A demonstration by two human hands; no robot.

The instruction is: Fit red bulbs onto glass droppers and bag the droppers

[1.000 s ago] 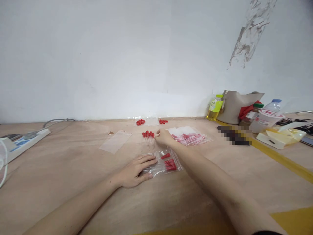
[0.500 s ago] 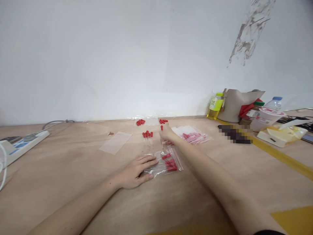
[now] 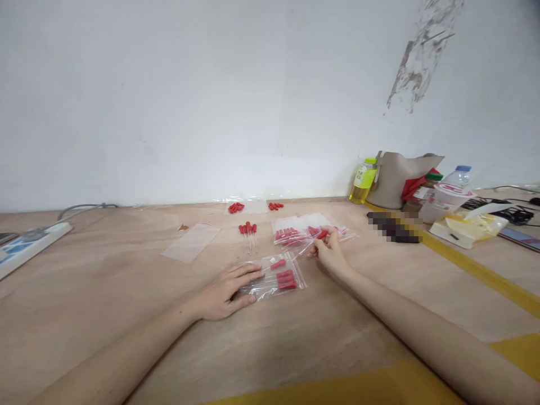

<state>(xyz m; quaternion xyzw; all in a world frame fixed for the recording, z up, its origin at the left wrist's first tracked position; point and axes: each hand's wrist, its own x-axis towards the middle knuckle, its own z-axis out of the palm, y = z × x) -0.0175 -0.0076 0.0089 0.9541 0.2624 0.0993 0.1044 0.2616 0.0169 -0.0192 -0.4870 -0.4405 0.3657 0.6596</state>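
My left hand (image 3: 230, 289) lies flat, fingers stretched, on the left part of a clear zip bag (image 3: 264, 291) that holds several droppers with red rubber bulbs (image 3: 285, 276). To the right of this bag, my right hand (image 3: 331, 254) pinches a dropper (image 3: 322, 234) by its red bulb; its thin tube points left toward the bag's open-looking end. Just behind the right hand are packed bags (image 3: 287, 233) with red bulbs showing inside. Several loose droppers (image 3: 248, 228) lie side by side behind the left hand.
Red bulbs (image 3: 236, 208) lie on clear plastic by the wall, with more red bulbs (image 3: 275, 206) beside them. A flat bag (image 3: 192, 243) lies left. A power strip (image 3: 36, 247) is far left; a yellow-liquid bottle (image 3: 363, 183), cup (image 3: 445, 202) and tissue pack (image 3: 468, 226) stand right.
My right hand has come back from the loose droppers toward me and to the right, bringing a dropper with it. My left hand stays on the bag. The view has shifted slightly.
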